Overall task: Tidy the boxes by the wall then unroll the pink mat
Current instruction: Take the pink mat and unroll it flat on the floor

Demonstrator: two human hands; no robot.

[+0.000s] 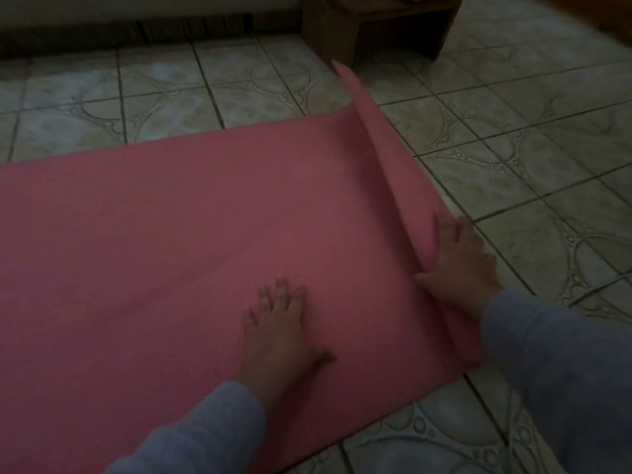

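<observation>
Pink mat [205, 217] lies almost fully unrolled on the tiled floor [513, 148], left hand [277, 330] pressing it flat with fingers spread, right hand [461, 258] gripping the curled end still to be flattened; no boxes are in view.

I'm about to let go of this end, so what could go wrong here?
The curled end of the mat stands up under the right hand; released, it may roll back. The left hand pins only one spot, so the mat could slide on the tiles. The wooden bench sits close beyond.
</observation>
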